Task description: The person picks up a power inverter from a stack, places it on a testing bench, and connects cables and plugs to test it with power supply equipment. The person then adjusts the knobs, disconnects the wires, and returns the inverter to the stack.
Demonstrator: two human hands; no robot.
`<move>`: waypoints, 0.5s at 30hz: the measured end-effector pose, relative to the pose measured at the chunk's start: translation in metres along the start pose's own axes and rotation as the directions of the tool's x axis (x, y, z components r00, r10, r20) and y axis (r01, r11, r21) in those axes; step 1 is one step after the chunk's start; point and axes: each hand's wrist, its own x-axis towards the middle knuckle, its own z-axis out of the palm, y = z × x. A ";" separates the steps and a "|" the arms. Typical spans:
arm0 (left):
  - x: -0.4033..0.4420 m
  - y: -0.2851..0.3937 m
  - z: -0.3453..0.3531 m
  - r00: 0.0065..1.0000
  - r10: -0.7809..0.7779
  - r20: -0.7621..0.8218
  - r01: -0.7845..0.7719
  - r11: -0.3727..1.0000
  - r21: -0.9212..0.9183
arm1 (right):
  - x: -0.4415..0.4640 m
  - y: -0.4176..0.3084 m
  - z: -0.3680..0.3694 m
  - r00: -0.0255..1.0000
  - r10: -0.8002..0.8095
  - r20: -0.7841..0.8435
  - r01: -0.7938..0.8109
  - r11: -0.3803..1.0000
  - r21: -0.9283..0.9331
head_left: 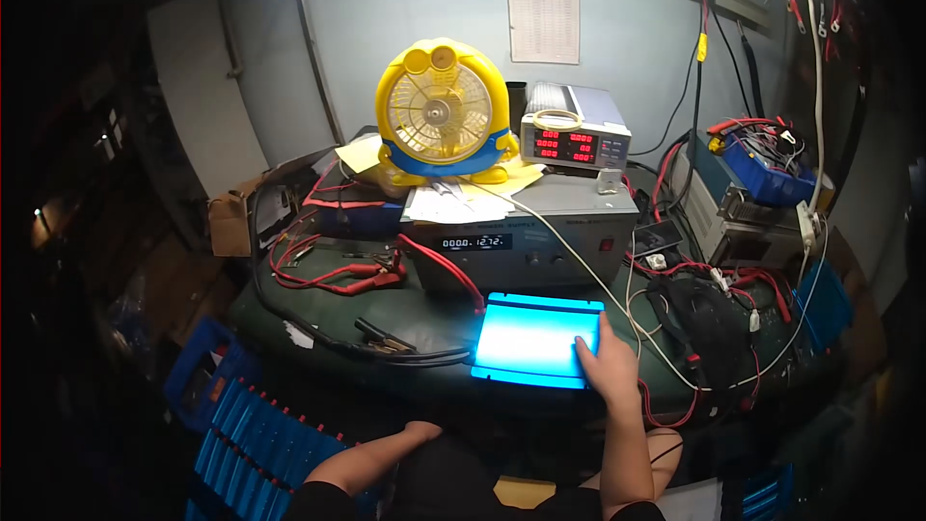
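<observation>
A flat blue metal case [540, 340] with slotted edge flanges lies on the dark green bench, its top washed out by glare. My right hand [608, 362] grips the right edge of this case, thumb on top and fingers along the side. Thick black cables [415, 359] run to the left end of the case; how they join it is hard to see. Down by my lap is my left hand [422, 430], apart from the case, with its fingers hidden against dark clothing. Behind the case stands a grey DC power supply [453, 268] with a lit display.
A yellow-and-blue fan [441, 114] and a meter with red digits [576, 147] stand on the power supply. Red clamp leads [362, 280] lie left. Tangled wires and a black bundle [709, 323] are right. Stacked blue cases [260, 449] sit lower left, near a blue crate [198, 371].
</observation>
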 end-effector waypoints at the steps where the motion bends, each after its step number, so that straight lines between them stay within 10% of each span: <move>1: 0.000 -0.001 0.000 1.000 0.004 -0.002 -0.004 1.000 0.009 | 0.000 0.004 0.008 0.997 -0.062 -0.047 0.062 0.998 -0.003; 15: -0.007 -0.011 0.005 0.981 -0.114 -0.156 0.100 0.990 -0.097 | -0.002 -0.001 0.007 0.990 -0.141 0.002 0.141 0.990 -0.016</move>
